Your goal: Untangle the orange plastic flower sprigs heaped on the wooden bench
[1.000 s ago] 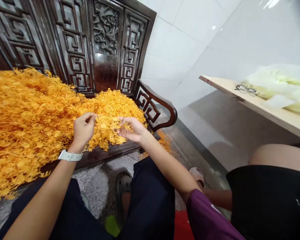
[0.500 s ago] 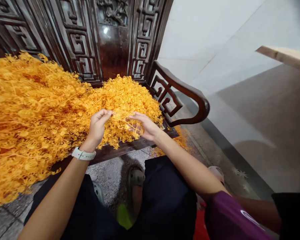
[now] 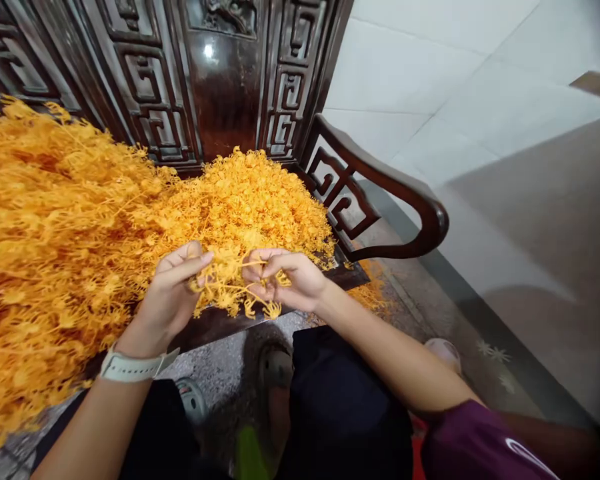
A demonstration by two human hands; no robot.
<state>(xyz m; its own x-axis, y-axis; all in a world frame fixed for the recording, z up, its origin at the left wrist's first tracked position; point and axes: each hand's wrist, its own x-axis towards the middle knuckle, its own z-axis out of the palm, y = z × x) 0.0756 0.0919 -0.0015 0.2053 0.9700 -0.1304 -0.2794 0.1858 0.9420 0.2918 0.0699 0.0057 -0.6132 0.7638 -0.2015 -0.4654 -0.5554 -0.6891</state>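
Between my hands hangs a sprig of orange-yellow plastic flowers (image 3: 225, 280), its thin stems reaching from one hand to the other. My left hand (image 3: 175, 287) pinches the sprig's left side between thumb and fingers. My right hand (image 3: 290, 277) has its thumb and fingertips closed on a thin stem at the right side. Just behind them on the bench sits a rounded heap of loose orange flower heads (image 3: 265, 200). To the left spreads a larger pile of orange flower sprigs with stems (image 3: 65, 253).
The dark carved wooden bench (image 3: 225, 107) has a curved armrest (image 3: 395, 180) at the right. Orange bits (image 3: 370, 290) are scattered on the floor beside it. A pale tiled wall (image 3: 395, 73) stands to the right. Another person's shoe (image 3: 445, 353) is near my right arm.
Both hands have come nearer to me, bringing the sprig lower in view. My right hand's fingers have closed on a stem. The view has shifted slightly.
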